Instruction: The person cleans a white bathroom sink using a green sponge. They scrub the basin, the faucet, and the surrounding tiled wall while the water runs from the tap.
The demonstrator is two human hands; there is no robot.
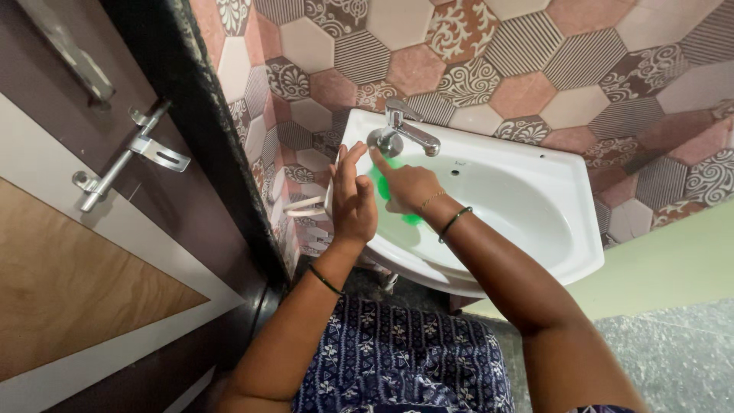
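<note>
A white wall-mounted sink (566, 229) carries a chrome tap (405, 131) at its back left. My right hand (409, 187) presses a green scrubbing pad (381, 186) against the basin just below the tap. Its fingers are closed around the pad. My left hand (353, 197) rests flat with fingers apart on the sink's left rim, beside the right hand. It holds nothing. Both wrists wear thin dark bangles. Most of the pad is hidden under my right hand.
Patterned hexagonal tiles (489, 69) cover the wall behind the sink. A brown door (84, 260) with a metal latch (130, 157) stands at the left, close to the sink. A white pipe (302, 205) runs along the wall below the rim. Grey floor (673, 359) shows at lower right.
</note>
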